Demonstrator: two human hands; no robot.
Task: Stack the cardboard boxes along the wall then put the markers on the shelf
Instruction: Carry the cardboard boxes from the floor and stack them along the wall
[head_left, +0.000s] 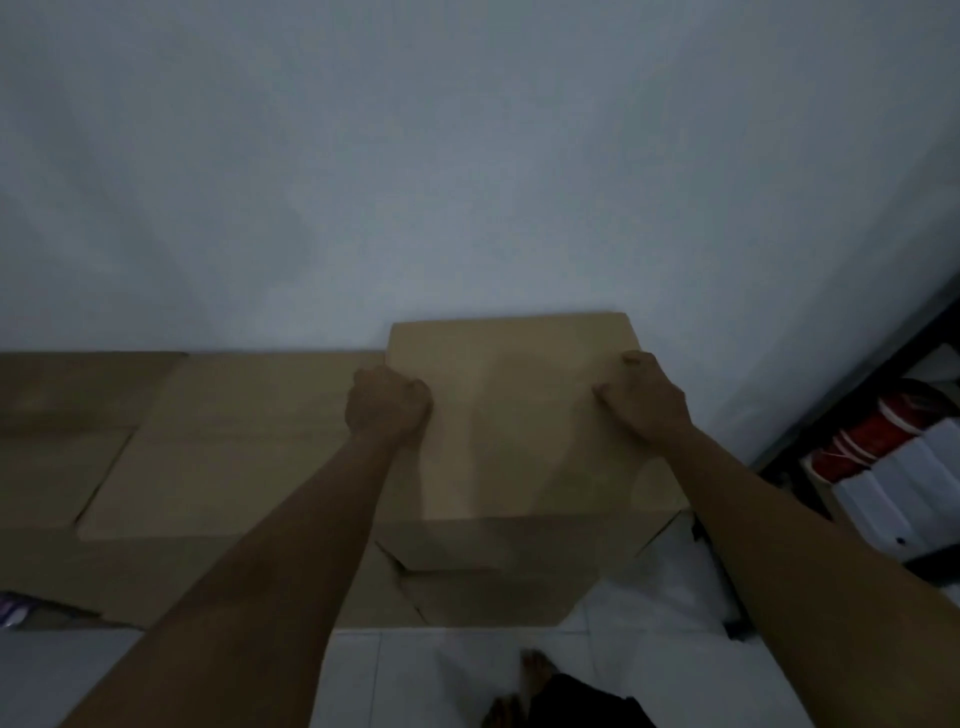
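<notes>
A plain brown cardboard box stands against the white wall, on top of another cardboard box whose flaps show below it. My left hand is curled in a fist at the top box's left edge, gripping its side. At the right edge my right hand lies on the box with its fingers bent over the top. Lower boxes run along the wall to the left. No markers are visible.
A dark shelf unit stands at the right, holding red and white packages. White floor tiles lie in front, with my bare feet on them. A purple item peeks in at the left edge.
</notes>
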